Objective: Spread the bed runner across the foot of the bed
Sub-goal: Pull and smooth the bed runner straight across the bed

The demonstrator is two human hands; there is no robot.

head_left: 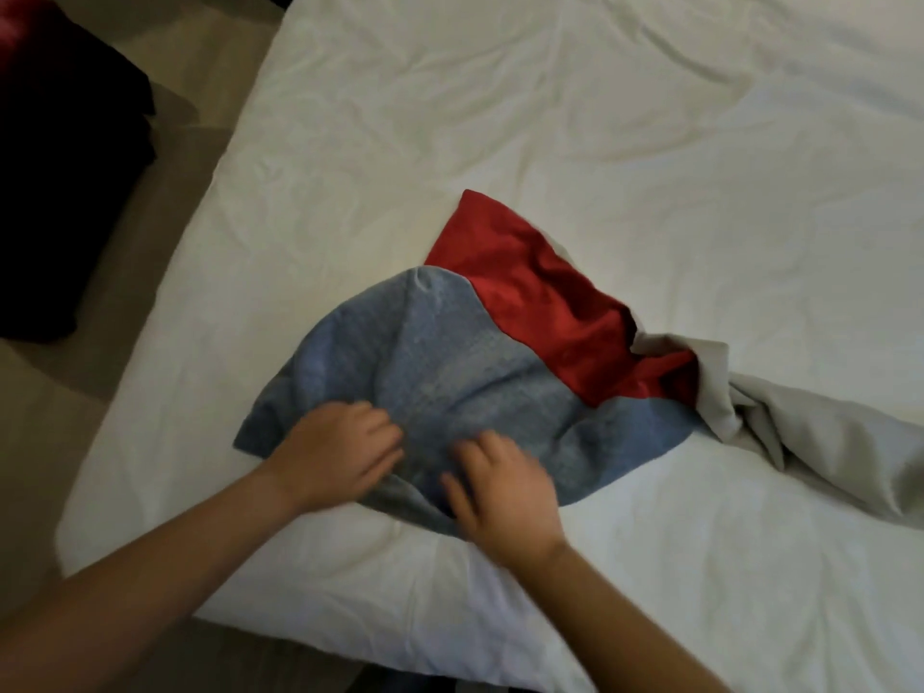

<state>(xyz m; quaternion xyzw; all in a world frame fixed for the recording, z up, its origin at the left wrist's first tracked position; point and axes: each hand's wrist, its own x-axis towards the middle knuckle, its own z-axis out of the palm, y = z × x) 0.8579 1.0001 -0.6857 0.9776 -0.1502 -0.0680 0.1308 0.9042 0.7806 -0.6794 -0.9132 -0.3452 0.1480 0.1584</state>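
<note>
Left hand (345, 455) and right hand (505, 492) lie on the bed runner (450, 372), fingers bent. Blur prevents telling whether either pinches cloth. The runner sits bunched under and beyond them, trailing right across the bed (350, 167). Recommended: secure one edge, draw the hands apart, and flatten the folds.

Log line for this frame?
runner: bunched on bed | left hand: on blue part | right hand: on blue part | grip: blurred
</note>
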